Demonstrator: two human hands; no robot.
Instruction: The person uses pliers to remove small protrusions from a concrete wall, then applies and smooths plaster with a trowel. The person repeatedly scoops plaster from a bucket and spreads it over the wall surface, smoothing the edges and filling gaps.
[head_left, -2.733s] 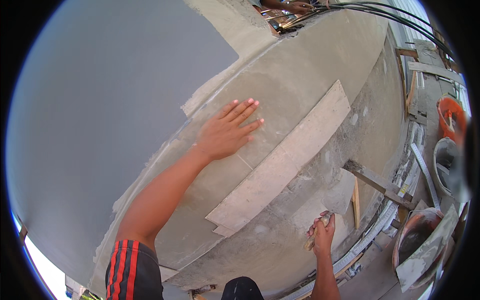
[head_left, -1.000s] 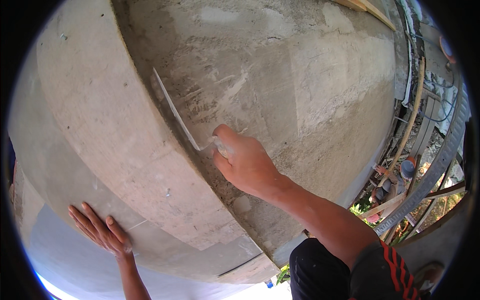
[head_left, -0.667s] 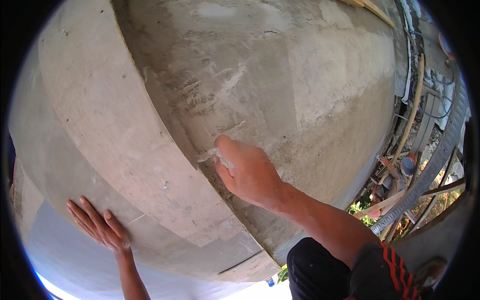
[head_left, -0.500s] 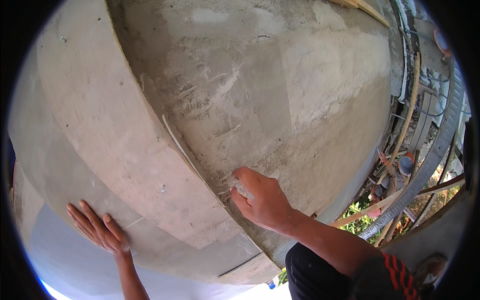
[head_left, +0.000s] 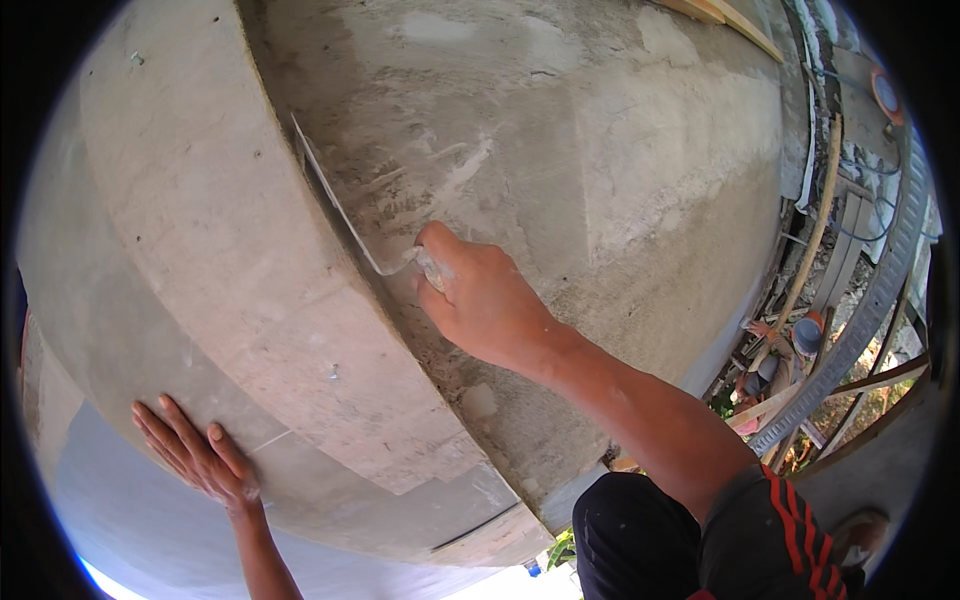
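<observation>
My right hand is closed round the handle of a trowel, whose thin blade shows nearly edge-on. The blade lies along the corner where a pale, board-like strip meets the rough cement surface. Wet-looking smears and ridges mark the cement beside it. Fingers stretched out, my left hand rests flat on the smooth grey surface left of the strip and holds nothing. How far the blade touches the corner is hard to make out.
A small screw sticks out of the strip. At the right, a perforated metal rail, wooden poles and planks cross the view. Lower down behind them, a person is partly visible. Wooden battens lie at the top right.
My right hand has moved up and left along the corner with the trowel, and more of its blade now shows. My left hand has stayed in place.
</observation>
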